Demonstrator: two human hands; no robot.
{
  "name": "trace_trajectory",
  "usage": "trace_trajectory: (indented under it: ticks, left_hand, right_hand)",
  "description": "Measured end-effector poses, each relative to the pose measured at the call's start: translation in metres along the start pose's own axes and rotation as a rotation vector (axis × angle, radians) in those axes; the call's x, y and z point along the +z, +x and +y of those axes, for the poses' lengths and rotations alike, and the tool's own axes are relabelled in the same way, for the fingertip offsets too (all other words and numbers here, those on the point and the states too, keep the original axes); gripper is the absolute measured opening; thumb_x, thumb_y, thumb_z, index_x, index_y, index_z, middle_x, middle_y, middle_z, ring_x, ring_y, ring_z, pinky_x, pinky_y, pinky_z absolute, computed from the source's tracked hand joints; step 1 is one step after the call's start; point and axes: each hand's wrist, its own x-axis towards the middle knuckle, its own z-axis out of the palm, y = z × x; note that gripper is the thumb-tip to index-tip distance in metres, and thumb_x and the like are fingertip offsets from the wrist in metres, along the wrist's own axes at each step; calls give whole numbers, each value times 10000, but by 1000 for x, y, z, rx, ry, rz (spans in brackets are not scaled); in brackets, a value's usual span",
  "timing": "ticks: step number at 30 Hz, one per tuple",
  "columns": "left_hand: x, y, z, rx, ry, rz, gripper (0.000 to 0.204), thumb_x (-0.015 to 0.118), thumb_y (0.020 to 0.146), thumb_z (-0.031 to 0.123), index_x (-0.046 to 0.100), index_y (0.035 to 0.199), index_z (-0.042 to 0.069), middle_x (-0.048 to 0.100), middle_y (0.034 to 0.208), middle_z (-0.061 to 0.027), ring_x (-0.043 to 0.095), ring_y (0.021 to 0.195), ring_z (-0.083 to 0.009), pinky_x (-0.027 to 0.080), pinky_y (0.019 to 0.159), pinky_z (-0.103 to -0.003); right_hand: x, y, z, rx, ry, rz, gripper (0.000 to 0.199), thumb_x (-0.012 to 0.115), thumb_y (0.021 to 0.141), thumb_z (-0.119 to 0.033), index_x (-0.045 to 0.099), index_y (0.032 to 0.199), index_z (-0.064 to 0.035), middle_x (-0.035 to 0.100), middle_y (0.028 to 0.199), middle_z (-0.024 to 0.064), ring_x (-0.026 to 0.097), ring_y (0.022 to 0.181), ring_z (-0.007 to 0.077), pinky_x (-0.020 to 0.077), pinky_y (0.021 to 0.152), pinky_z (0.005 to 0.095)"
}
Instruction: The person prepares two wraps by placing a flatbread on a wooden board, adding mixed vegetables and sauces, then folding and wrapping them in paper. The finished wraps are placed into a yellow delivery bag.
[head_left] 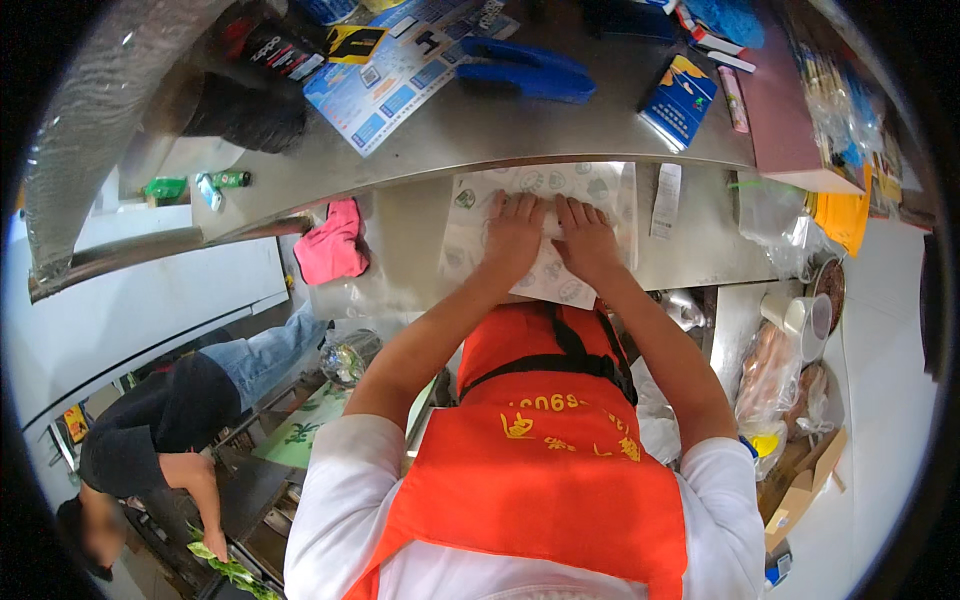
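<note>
A white paper sheet printed with small green motifs lies on the steel counter in front of me; whether it is a single sheet or a bag I cannot tell. My left hand rests on its middle, fingers stretched forward and pressed down. Close beside it, my right hand lies on the same paper, also palm down with fingers extended. The thumbs are near each other. Neither hand grips anything that I can see. One corner of the paper reaches over the counter's near edge toward my red apron.
A pink cloth lies left of the paper, and a narrow receipt to its right. On the raised shelf are blue tongs, a printed leaflet and a blue box. A co-worker bends over at the left.
</note>
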Motion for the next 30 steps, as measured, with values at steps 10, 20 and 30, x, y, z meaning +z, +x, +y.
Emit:
trace_trajectory:
  ticks: [10, 20, 30]
  left_hand:
    - [-51, -88, -149, -666, -379, 200, 157, 632, 864, 202, 670, 897, 53, 686, 825, -138, 670, 691, -288, 516, 606, -397]
    - [-19, 9, -4, -591, -501, 284, 370, 618, 899, 208, 540, 1172, -30, 592, 1191, -241, 571, 1121, -379, 443, 997, -469]
    - [-24, 10, -8, 170, -267, -252, 638, 767, 770, 281, 498, 1269, -14, 570, 1295, -180, 507, 1251, -343, 387, 1083, -459]
  right_hand:
    - [3, 4, 9, -8, 96, 35, 565, 696, 820, -286, 507, 1299, -52, 527, 1220, 130, 528, 1145, 330, 459, 978, 431]
    - [3, -1, 14, -47, 63, 67, 538, 717, 809, -265, 516, 1249, -29, 529, 1219, 143, 519, 1150, 324, 470, 962, 434]
    - [-7, -1, 15, -47, 47, 442, 701, 795, 719, -272, 502, 1306, -25, 486, 1363, 170, 445, 1281, 352, 402, 1053, 440]
